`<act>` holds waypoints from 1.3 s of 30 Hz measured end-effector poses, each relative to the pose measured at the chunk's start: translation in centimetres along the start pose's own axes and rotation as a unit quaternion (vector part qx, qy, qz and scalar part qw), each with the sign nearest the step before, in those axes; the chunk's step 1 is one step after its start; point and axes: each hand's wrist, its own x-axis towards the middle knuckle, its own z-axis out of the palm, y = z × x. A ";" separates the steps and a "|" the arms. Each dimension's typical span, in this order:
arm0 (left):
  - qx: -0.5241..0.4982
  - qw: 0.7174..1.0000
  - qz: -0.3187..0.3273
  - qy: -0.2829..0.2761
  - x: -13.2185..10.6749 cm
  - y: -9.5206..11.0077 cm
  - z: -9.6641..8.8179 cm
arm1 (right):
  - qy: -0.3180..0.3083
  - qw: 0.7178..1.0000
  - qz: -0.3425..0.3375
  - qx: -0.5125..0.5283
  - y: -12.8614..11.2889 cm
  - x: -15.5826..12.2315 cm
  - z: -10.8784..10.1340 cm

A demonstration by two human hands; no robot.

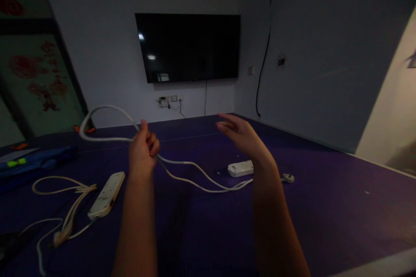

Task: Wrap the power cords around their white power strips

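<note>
My left hand (143, 147) is raised above the purple table (325, 199), closed round a white cable (107, 114) that loops up and to the left of the fist. From the fist the cable runs down and right to a small white power strip (240, 168) lying on the table. My right hand (238, 134) is lifted to the right of the left one, fingers stretched out and apart, holding nothing. A plug end (288, 178) lies just right of my right forearm.
A second white power strip (106, 194) with its coiled cable (61, 199) lies at the left. A blue object (35, 162) sits at the far left edge. A dark wall screen (190, 46) hangs beyond the table, with sockets (169, 100) below it.
</note>
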 end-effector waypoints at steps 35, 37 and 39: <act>-0.187 0.974 0.022 0.128 -0.6 6.0 -3.0 | -0.438 0.886 0.117 -0.099 10.9 -0.1 9.4; -0.182 0.971 0.023 0.153 -0.6 6.2 -3.0 | -0.413 0.898 0.120 -0.098 11.0 -0.1 9.3; -0.184 0.966 0.018 0.179 -0.6 6.3 -2.9 | -0.397 0.904 0.129 -0.096 10.9 -0.2 9.3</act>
